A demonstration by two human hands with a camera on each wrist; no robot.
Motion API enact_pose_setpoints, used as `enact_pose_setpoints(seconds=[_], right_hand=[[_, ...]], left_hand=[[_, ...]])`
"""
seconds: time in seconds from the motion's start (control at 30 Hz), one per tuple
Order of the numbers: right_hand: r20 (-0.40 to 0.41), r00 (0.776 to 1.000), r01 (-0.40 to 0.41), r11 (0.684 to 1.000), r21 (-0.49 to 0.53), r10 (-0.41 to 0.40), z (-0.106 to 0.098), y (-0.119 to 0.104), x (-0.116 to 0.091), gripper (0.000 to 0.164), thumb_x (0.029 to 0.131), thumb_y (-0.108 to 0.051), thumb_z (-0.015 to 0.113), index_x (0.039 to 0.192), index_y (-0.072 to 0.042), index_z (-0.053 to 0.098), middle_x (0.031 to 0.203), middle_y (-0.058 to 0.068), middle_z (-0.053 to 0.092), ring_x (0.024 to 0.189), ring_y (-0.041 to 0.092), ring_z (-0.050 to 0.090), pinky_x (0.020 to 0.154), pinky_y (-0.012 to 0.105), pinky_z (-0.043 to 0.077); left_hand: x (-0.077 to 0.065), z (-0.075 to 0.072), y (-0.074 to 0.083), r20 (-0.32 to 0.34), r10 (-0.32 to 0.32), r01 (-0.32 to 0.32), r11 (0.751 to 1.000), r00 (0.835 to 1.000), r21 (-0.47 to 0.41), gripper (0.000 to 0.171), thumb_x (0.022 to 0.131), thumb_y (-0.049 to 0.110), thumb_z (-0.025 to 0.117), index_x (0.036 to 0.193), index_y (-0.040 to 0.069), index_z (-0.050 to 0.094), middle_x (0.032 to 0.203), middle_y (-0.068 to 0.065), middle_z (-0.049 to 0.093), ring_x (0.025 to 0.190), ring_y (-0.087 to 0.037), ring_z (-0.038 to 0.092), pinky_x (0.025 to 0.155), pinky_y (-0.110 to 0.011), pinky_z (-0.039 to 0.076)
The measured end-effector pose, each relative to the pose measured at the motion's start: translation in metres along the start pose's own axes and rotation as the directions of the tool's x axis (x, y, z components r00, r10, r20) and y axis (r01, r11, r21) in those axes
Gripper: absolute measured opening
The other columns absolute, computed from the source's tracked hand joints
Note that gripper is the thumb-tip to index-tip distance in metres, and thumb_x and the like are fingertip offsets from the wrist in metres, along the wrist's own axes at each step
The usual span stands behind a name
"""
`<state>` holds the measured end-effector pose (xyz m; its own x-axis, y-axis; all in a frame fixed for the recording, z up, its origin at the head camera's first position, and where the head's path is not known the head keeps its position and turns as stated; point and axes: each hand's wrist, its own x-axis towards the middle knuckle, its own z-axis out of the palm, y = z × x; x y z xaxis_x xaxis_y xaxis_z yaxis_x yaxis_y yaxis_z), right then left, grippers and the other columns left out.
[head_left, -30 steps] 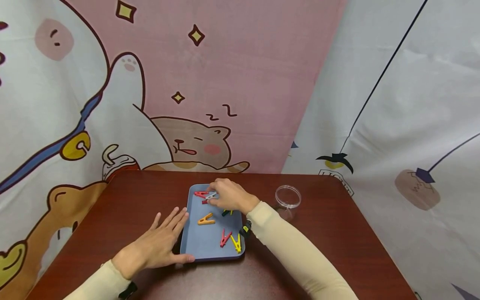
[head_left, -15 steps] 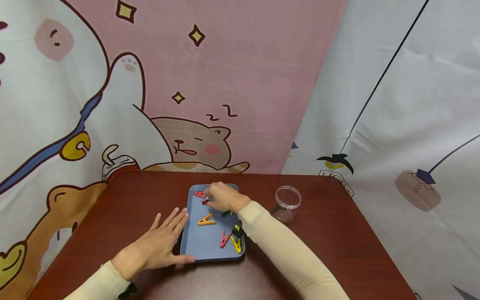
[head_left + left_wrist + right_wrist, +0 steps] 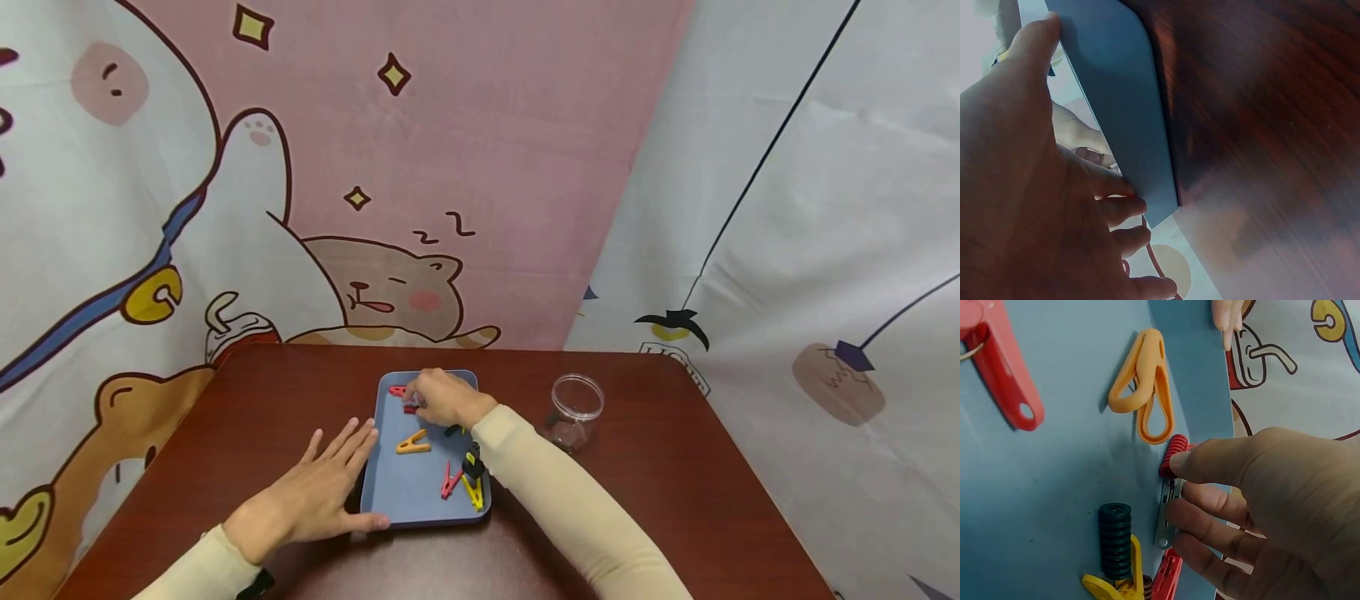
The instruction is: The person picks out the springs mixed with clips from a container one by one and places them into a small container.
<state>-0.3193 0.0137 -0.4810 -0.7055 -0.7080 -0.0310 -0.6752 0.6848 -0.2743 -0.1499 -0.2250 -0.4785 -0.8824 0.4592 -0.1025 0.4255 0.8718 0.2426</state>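
Observation:
My right hand (image 3: 444, 398) reaches over the far part of a blue tray (image 3: 420, 505). In the right wrist view its thumb touches a red ribbed coil (image 3: 1174, 456) and its curled fingers grip a grey clothespin (image 3: 1165, 519), partly covered by them. An orange clothespin (image 3: 1142, 387), a dark green coil (image 3: 1115, 542), a yellow clothespin (image 3: 1134, 565) and red clothespins, one of them at the near end (image 3: 449, 481), lie about it. My left hand (image 3: 311, 496) rests against the tray's left side, fingers straight and spread, thumb at the near corner.
A clear round jar (image 3: 575, 408) stands right of the tray on the dark red-brown table (image 3: 300, 385). Another yellow clothespin (image 3: 474, 493) lies at the tray's near right corner. A printed cloth (image 3: 510, 167) hangs behind the table's far edge.
My right hand has moved slightly left and down over the tray, and the grey clothespin has shifted left with its fingers. The left hand has stayed in place.

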Motion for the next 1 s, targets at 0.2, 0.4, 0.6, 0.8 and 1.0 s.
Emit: enact_pose_setpoints(seconds=[0.2, 0.4, 0.6, 0.8, 1.0], right_hand=[[0.025, 1.0, -0.016, 0.999, -0.028, 0.017, 0.0027, -0.0012, -0.0009, 0.031, 0.109, -0.016, 0.084, 0.14, -0.022, 0.086, 0.133, 0.005, 0.079, 0.105, 0.013, 0.07, 0.079, 0.024, 0.061], [0.036, 0.999, 0.003, 0.997, -0.075, 0.0, 0.0042, -0.0019, -0.0003, 0.033, 0.108, -0.018, 0.087, 0.139, -0.026, 0.087, 0.135, 0.003, 0.078, 0.112, 0.012, 0.072, 0.087, 0.025, 0.064], [0.019, 1.0, 0.015, 0.996, -0.092, -0.013, 0.0064, -0.0026, 0.0004, 0.026, 0.107, -0.02, 0.089, 0.131, -0.027, 0.091, 0.136, -0.001, 0.08, 0.118, 0.011, 0.074, 0.095, 0.029, 0.066], [0.0, 1.0, 0.004, 0.996, -0.085, -0.004, 0.0073, -0.0031, 0.0014, 0.013, 0.106, -0.022, 0.09, 0.118, -0.025, 0.093, 0.13, -0.003, 0.08, 0.111, 0.01, 0.072, 0.09, 0.028, 0.065], [-0.014, 1.0, -0.008, 0.998, -0.062, 0.007, 0.0086, -0.0026, 0.0024, 0.01, 0.106, -0.024, 0.09, 0.115, -0.023, 0.093, 0.128, -0.002, 0.078, 0.108, 0.009, 0.07, 0.089, 0.027, 0.064]], left_hand=[[-0.0001, 0.0001, 0.0011, -0.001, 0.0, 0.0, 1.0, 1.0, 0.002, 0.137, 0.092, 0.093, 0.072, 0.182, -0.002, 0.033, 0.193, -0.022, 0.027, 0.18, -0.05, 0.026, 0.136, -0.088, 0.022], [-0.0002, -0.0001, 0.0019, 0.003, -0.001, 0.001, 1.0, 1.0, -0.007, 0.136, 0.092, 0.093, 0.073, 0.182, -0.002, 0.033, 0.193, -0.022, 0.028, 0.18, -0.05, 0.026, 0.136, -0.089, 0.021], [0.0003, -0.0006, 0.0026, 0.005, -0.001, 0.001, 1.0, 1.0, -0.004, 0.136, 0.092, 0.093, 0.073, 0.181, -0.002, 0.033, 0.193, -0.022, 0.028, 0.18, -0.049, 0.026, 0.136, -0.089, 0.021], [0.0008, -0.0011, 0.0031, 0.008, -0.002, 0.002, 1.0, 1.0, -0.005, 0.136, 0.092, 0.092, 0.073, 0.181, -0.002, 0.033, 0.193, -0.022, 0.028, 0.18, -0.05, 0.026, 0.135, -0.089, 0.021], [0.0014, -0.0015, 0.002, 0.01, -0.007, 0.007, 1.0, 1.0, 0.004, 0.137, 0.092, 0.093, 0.073, 0.181, -0.002, 0.033, 0.194, -0.022, 0.027, 0.18, -0.05, 0.026, 0.136, -0.089, 0.021]])
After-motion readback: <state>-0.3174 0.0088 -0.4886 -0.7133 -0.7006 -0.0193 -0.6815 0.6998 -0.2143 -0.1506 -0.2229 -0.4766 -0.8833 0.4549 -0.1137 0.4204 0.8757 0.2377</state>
